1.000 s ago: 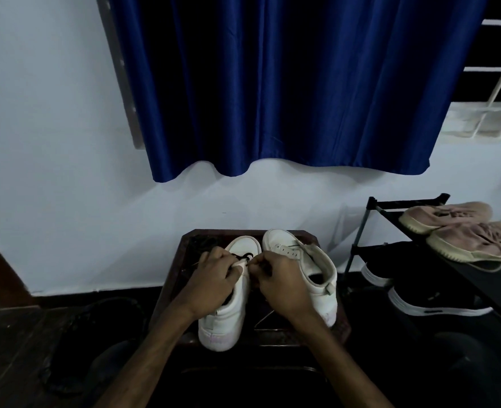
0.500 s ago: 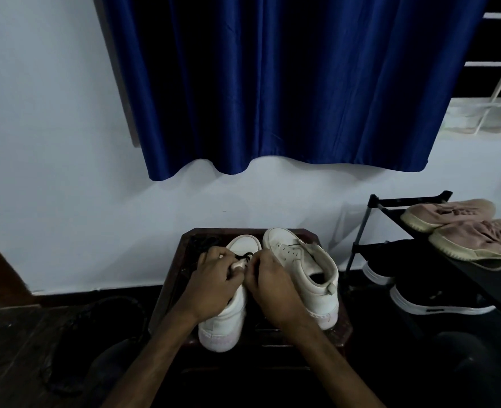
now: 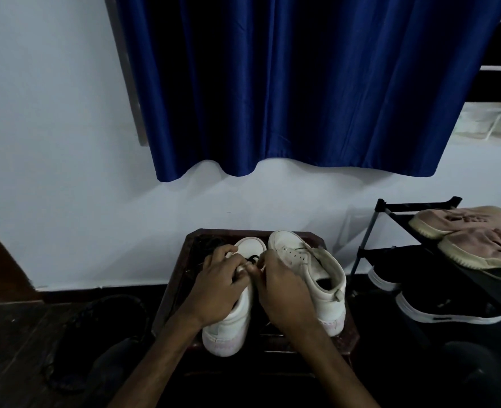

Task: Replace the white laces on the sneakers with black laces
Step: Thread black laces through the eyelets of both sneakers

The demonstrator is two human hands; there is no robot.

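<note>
Our left hand (image 3: 218, 285), gripping the left sneaker (image 3: 231, 328), now meets our right hand (image 3: 284, 293), seemingly pinching the black lace (image 3: 252, 258), so threading progresses.

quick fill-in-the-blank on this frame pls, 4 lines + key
1. The left hand and right hand work at the sneaker on the ___.
2. The lace between the hands is ___.
3. The curtain is ___.
4. The pink shoes sit on the rack's ___ shelf.

Missing words: left; black; blue; top
</note>
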